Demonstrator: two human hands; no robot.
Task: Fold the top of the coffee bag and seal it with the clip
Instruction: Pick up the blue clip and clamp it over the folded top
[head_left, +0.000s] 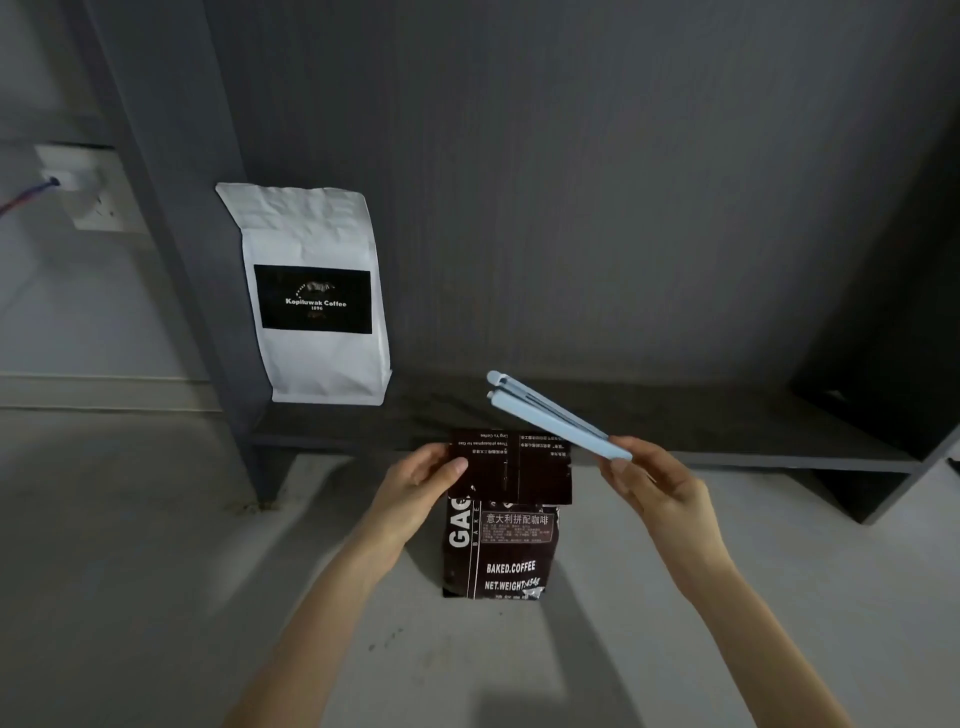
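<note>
A dark brown coffee bag (501, 551) stands upright on the light floor, low in the middle of the view. Its top flap (519, 467) is folded down toward me, showing upside-down print. My left hand (421, 480) pinches the flap's left edge with the thumb on its front. My right hand (652, 480) holds one end of a long pale blue clip (550, 415). The clip points up and to the left, above the bag's right corner and apart from it. Its two arms are slightly parted at the far end.
A white coffee bag (317, 296) with a black label leans against the dark panel on a low grey shelf (727, 441) behind the brown bag. A grey post (197, 260) stands at the left, with a wall socket (88, 192) beyond it.
</note>
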